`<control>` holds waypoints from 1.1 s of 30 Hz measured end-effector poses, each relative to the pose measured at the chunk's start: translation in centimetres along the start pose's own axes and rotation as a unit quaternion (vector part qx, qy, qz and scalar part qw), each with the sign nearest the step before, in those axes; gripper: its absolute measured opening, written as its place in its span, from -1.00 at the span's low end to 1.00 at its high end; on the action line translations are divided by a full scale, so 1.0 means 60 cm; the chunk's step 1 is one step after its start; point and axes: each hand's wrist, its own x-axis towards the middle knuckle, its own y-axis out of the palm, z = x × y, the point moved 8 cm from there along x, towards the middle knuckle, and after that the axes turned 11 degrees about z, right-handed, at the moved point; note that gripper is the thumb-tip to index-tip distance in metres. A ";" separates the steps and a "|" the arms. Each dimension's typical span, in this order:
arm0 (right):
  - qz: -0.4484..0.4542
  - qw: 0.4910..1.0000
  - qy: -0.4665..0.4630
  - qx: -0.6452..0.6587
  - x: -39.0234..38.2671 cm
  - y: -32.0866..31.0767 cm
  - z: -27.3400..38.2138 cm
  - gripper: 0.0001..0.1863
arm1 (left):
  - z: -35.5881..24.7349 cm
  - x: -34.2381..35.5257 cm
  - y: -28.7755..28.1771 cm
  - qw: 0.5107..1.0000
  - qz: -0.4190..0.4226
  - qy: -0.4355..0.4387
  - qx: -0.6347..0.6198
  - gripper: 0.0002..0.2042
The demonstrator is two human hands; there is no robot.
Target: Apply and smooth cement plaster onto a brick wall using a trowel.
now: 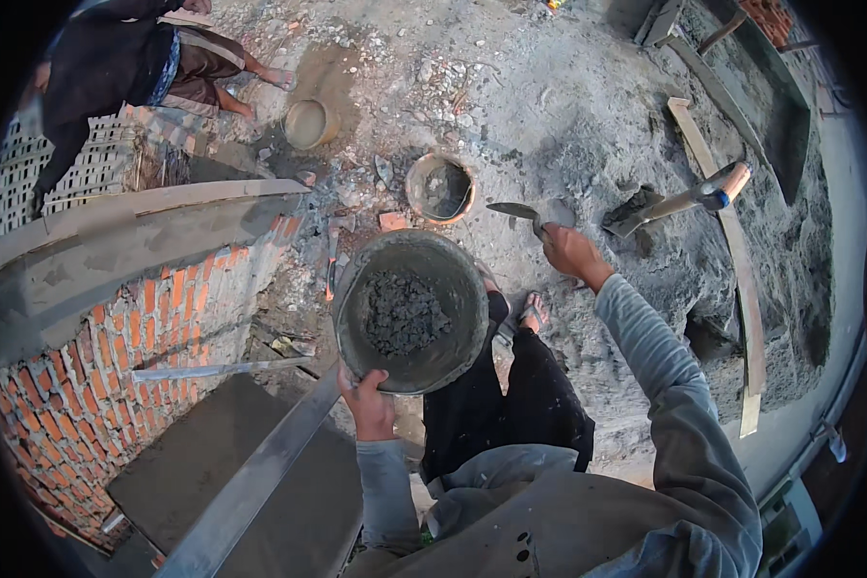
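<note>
My left hand grips the near left rim of a wide grey bucket, with the thumb over the edge. Lumpy dark mortar lies in the bottom of the bucket. Out to the right, my right hand is closed around the handle of a trowel. Its blade points left, apart from the bucket, and carries no visible load. A long metal straightedge runs from beside my left hand toward the lower left; whether that hand touches it, I cannot tell.
Two more buckets, one near and one farther, stand ahead. A shovel rests on the sand at right, beside a long plank. A partly plastered brick wall rises at left. Another person is at the far left.
</note>
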 end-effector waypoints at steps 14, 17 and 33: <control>0.296 0.909 -0.040 -0.290 0.679 0.336 0.052 -0.81 | 0.147 0.267 -0.031 0.924 -0.111 -0.021 0.366 -0.68; 0.316 0.894 -0.061 -0.312 0.698 0.383 0.026 -0.79 | 0.146 0.283 -0.001 0.823 -0.045 -0.014 0.566 -0.76; 0.513 0.832 0.053 0.207 0.655 0.303 0.013 -0.67 | 0.142 0.311 0.024 0.946 -0.297 -0.102 0.077 -0.70</control>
